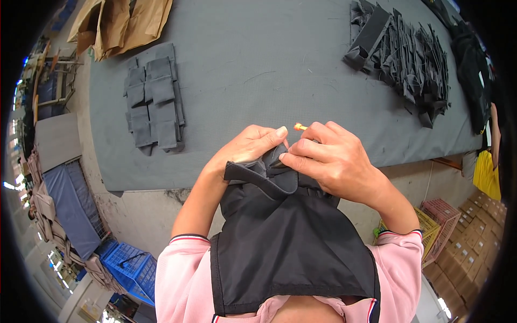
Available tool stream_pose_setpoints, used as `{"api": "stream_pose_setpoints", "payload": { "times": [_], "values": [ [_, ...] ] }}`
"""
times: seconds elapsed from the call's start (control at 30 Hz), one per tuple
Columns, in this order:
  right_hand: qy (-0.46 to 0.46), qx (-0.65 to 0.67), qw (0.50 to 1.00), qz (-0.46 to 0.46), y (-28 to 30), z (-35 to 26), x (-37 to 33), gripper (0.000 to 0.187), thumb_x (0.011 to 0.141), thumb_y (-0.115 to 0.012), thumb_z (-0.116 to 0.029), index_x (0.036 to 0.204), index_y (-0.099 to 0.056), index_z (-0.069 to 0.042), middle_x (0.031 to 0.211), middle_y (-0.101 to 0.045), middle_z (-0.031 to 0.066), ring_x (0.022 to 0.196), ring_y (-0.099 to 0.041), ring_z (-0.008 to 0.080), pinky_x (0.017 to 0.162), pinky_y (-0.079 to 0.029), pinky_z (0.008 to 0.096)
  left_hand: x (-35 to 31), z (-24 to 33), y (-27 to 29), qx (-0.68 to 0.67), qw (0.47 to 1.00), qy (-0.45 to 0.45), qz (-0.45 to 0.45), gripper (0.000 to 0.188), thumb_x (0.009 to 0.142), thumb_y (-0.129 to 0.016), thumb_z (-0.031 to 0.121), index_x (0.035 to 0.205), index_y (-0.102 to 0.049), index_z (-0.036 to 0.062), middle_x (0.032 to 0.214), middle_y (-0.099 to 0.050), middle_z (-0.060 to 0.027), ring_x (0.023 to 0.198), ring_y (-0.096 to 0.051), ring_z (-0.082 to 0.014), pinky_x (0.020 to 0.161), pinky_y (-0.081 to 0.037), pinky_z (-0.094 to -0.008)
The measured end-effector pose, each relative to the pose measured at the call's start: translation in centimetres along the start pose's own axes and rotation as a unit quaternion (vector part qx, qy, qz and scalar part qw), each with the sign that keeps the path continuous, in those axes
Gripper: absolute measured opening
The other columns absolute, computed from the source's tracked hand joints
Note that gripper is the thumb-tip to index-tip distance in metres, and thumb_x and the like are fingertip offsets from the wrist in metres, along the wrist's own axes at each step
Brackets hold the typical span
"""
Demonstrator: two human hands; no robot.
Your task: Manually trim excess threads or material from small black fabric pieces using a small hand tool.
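Close to my body, just off the table's near edge, my left hand [243,147] grips a dark grey fabric piece [264,180] with a stitched strip hanging in a loop. My right hand [338,160] pinches the same cloth with thumb and forefinger, close to the left fingertips. A thin tool with an orange and yellow end [300,127] sticks out from the curled right fingers. The rest of the tool is hidden by the hand, so its kind cannot be made out. Loose thread shows on the cloth between the hands.
On the grey-covered table [237,70] lie stacked dark fabric pieces [153,102] at left and a bigger row [409,64] at right. Brown paper [121,24] sits far left. Blue crate [129,266], red crate [439,220] and cartons [463,247] stand below; someone in yellow [486,175] is at right.
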State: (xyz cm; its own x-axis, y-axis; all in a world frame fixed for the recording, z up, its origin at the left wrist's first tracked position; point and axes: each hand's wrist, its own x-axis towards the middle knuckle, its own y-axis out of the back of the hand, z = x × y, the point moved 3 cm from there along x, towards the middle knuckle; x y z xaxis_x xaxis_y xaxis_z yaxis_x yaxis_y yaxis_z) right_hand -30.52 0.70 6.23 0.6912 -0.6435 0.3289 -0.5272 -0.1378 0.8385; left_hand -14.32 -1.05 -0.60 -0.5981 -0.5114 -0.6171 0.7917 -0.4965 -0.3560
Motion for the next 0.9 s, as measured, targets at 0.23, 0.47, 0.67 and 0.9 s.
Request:
{"api": "stream_pose_setpoints", "payload": {
  "times": [0.23, 0.47, 0.67, 0.9],
  "values": [
    [-0.009, -0.019, 0.999, 0.025, 0.1, -0.3, -0.3, 0.022, 0.063, -0.063, -0.008, 0.085, -0.066, -0.007, 0.075, -0.057, -0.0019, 0.070, -0.054, 0.0167, 0.054, -0.039, 0.0290, 0.0, 0.0, -0.3, -0.004, 1.000, -0.012, 0.012, 0.043, 0.094, -0.052, 0.044, 0.075, -0.062, 0.0065, 0.062, -0.052, 0.0054, 0.054, -0.043, -0.0028, 0.049, -0.034, -0.0207],
    [-0.005, -0.001, 1.000, 0.010, 0.0, -0.3, 0.0, 0.022, 0.062, -0.063, -0.008, 0.084, -0.066, -0.007, 0.076, -0.058, -0.0017, 0.070, -0.054, 0.0166, 0.054, -0.040, 0.0287, 0.1, 0.2, -0.3, 0.026, 0.999, -0.018, 0.014, 0.042, 0.095, -0.050, 0.042, 0.070, -0.058, 0.0090, 0.060, -0.047, 0.0075, 0.053, -0.037, -0.0018, 0.046, -0.030, -0.0208],
    [-0.033, 0.006, 0.999, 0.008, -0.5, -0.1, -0.9, 0.026, 0.062, -0.065, -0.004, 0.087, -0.067, -0.006, 0.076, -0.059, -0.0007, 0.070, -0.054, 0.0182, 0.057, -0.043, 0.0301, 0.0, -0.3, -0.2, 0.015, 1.000, -0.008, 0.018, 0.041, 0.095, -0.050, 0.041, 0.077, -0.062, 0.0067, 0.060, -0.049, 0.0070, 0.053, -0.040, -0.0019, 0.047, -0.032, -0.0201],
    [-0.232, 0.211, 0.948, 0.046, -1.3, -0.8, -2.7, 0.040, 0.060, -0.074, -0.004, 0.098, -0.063, -0.009, 0.078, -0.052, 0.0040, 0.067, -0.055, 0.0194, 0.052, -0.044, 0.0330, 0.0, -0.4, 0.5, 0.051, 0.996, -0.036, 0.060, 0.041, 0.093, -0.053, 0.042, 0.084, -0.062, 0.0027, 0.071, -0.056, 0.0029, 0.064, -0.050, -0.0054, 0.058, -0.043, -0.0223]
  ]
}}
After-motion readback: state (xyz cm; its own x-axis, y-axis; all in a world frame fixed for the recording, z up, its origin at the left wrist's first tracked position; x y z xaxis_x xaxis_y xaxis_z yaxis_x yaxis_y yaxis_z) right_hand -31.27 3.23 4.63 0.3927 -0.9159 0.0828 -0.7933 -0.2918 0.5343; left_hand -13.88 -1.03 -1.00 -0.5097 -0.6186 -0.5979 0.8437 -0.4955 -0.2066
